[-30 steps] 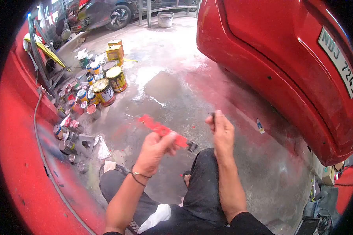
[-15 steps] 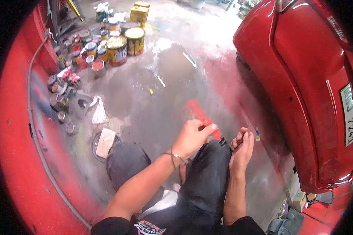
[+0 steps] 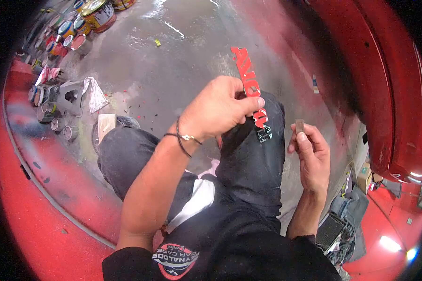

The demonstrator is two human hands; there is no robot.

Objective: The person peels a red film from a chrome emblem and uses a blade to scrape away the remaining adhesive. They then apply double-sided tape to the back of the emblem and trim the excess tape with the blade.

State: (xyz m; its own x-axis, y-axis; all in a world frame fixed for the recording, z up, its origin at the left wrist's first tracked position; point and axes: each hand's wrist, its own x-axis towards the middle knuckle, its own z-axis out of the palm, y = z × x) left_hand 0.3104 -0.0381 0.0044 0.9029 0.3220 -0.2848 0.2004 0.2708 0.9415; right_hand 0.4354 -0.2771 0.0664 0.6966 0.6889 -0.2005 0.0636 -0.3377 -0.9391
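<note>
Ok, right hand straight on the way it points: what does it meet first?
The way looks free: the right hand, holding a small strip, points past the right knee over the floor. Depth is unclear, so brushing the knee is possible.

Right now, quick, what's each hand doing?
Left hand: closed, pinching a red lettered strip with a dark end.
Right hand: closed, thumb and fingers holding a small brownish piece.
</note>
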